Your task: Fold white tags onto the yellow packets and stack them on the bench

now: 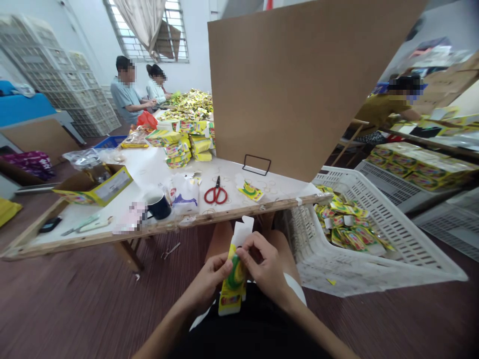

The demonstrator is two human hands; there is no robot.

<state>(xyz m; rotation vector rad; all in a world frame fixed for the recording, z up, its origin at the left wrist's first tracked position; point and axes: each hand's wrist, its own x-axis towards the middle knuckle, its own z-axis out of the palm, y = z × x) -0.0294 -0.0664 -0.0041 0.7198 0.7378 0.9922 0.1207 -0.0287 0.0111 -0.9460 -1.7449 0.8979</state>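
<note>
Above my lap I hold a small yellow and green printed carton (pixel 235 279), its white end flap standing up at the top. My left hand (pixel 212 275) grips its left side, thumb lying on the front. The fingers of my right hand (pixel 262 257) pinch at its upper right edge, just under the white flap. Whether something small sits between those right fingertips is hidden. On the table edge ahead lie red-handled scissors (pixel 216 195) and a flat yellow packet (pixel 250 190), both apart from my hands.
A large cardboard sheet (pixel 292 89) stands upright on the table. To my right, a white plastic crate (pixel 374 276) holds many yellow packets. A dark mug (pixel 158 206) and an open yellow box (pixel 112 187) stand on the left. Several people work farther off.
</note>
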